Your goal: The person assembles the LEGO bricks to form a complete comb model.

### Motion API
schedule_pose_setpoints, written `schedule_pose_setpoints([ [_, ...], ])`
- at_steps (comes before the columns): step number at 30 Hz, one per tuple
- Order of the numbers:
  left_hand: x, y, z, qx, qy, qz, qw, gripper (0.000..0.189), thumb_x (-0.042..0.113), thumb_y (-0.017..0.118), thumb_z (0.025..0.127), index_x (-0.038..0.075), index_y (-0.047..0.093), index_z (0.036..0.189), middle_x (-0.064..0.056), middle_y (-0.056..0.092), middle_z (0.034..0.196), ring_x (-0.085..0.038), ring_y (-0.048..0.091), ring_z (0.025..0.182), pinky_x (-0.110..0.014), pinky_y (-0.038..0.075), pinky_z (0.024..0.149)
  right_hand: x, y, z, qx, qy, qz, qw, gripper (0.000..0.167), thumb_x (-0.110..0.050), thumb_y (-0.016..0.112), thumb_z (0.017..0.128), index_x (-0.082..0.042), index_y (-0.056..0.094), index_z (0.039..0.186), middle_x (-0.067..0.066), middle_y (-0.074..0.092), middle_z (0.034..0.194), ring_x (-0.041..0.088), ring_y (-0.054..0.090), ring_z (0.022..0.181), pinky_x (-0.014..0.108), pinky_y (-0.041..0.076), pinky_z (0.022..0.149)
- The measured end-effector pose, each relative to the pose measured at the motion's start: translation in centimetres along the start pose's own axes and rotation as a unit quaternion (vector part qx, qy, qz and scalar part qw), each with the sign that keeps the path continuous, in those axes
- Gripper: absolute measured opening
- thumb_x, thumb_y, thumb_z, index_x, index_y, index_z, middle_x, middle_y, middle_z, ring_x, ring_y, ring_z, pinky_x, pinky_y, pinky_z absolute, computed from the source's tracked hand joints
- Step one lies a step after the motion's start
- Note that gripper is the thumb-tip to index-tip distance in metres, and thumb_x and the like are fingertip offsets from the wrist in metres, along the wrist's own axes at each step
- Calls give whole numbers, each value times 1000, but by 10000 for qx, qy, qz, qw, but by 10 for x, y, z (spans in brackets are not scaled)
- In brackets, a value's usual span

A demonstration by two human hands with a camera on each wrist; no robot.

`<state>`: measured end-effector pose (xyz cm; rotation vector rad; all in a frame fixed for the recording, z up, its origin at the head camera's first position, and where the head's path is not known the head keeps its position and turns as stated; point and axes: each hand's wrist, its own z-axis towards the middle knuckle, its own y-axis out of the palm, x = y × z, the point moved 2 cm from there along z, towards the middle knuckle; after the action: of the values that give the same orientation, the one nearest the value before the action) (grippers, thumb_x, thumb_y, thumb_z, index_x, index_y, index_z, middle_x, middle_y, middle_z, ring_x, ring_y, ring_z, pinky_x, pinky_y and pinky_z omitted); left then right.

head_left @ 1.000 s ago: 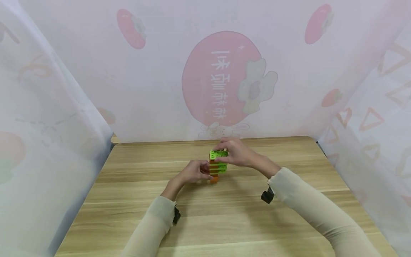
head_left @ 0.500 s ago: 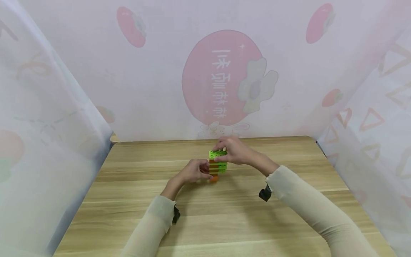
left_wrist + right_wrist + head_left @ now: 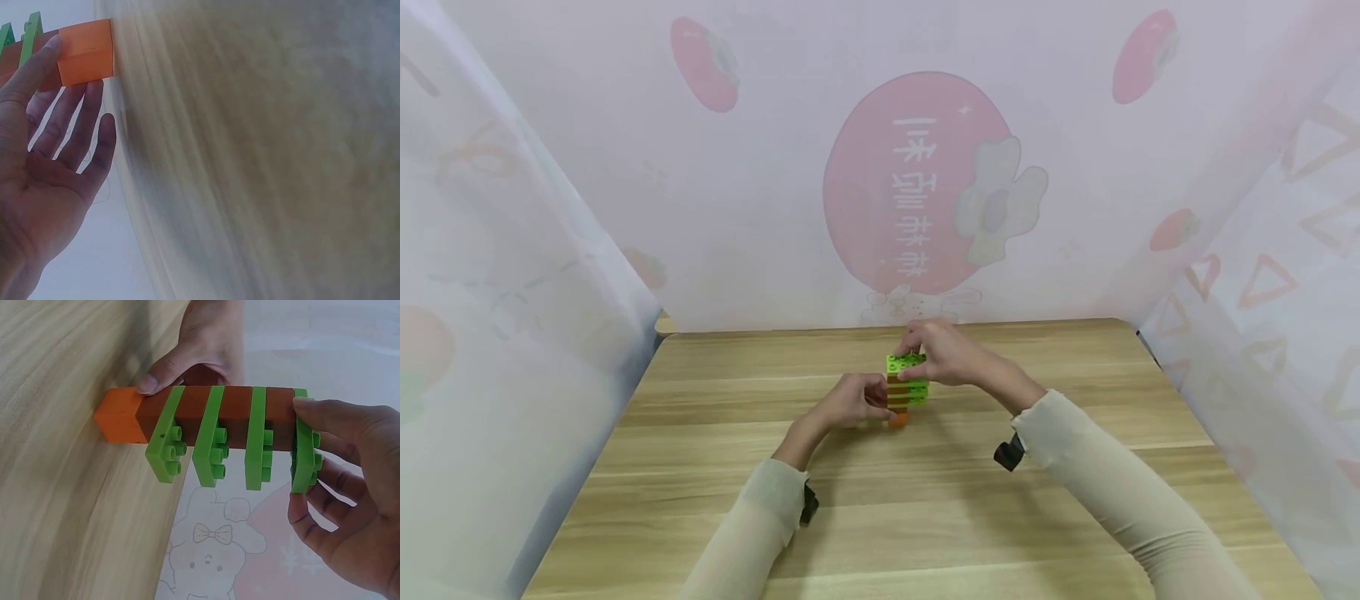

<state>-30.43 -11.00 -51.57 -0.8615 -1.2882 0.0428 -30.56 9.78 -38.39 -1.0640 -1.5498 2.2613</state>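
Upright on the table stands a toy building-brick tower [image 3: 235, 412], with brown bricks alternating with bright green studded plates that jut out to one side. Its bottom is an orange brick [image 3: 86, 53] resting on the wood. My left hand [image 3: 846, 402] grips the lower part from the left, thumb in front; its other fingers are partly behind the bricks. At the top, my right hand [image 3: 951, 357] pinches the uppermost green plate [image 3: 302, 464] between thumb and fingers. That plate sits on the highest brown brick, several studs showing; whether it is fully seated I cannot tell.
The wooden table [image 3: 880, 517] spreads around the tower. Behind it hangs a pale printed curtain [image 3: 760, 208], with more curtain at both sides. A black wrist camera [image 3: 1009, 453] hangs beneath the right sleeve, another black camera [image 3: 808, 505] by the left.
My right forearm has drawn slightly to the left. Both hands keep their places on the tower, which looks the same.
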Motion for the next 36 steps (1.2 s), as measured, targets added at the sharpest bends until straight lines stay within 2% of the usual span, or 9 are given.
schedule_pose_setpoints([
  [12,-4,-1,-3,-33,29,-157,9999,24,6,86,89,6,73,108,-7,79,105,-20,76,97,-33,63,86,1,6,-2,159,-169,-154,9996,27,-20,88,90,-6,82,112,4,72,103,19,66,95,35,57,84],
  [19,-2,-4,-5,-27,-2,-148,9999,22,8,86,90,7,73,108,-6,79,103,-18,75,96,-33,62,84,1,8,-5,454,-459,-216,9977,31,-23,86,92,-5,81,116,5,73,108,18,68,97,33,58,83],
  [22,-1,-4,-5,-21,-3,-143,9999,22,8,86,90,7,72,106,-7,78,104,-19,75,97,-34,63,85,3,11,-10,717,-639,-85,9953,33,-20,85,93,-3,78,120,9,74,114,22,70,103,37,59,87],
  [28,1,-3,-5,7,-23,-6,10000,21,8,86,90,8,72,105,-7,78,104,-20,75,98,-36,63,87,14,16,-25,1171,-843,353,9889,42,-15,86,91,-1,73,129,15,71,130,32,67,122,48,56,103],
  [36,0,-1,-5,63,-57,-53,10000,22,6,86,89,7,72,106,-8,78,104,-20,75,98,-35,63,87,32,24,-43,1553,-1191,669,9784,48,-4,87,87,0,72,132,15,70,134,32,67,125,48,57,101],
])
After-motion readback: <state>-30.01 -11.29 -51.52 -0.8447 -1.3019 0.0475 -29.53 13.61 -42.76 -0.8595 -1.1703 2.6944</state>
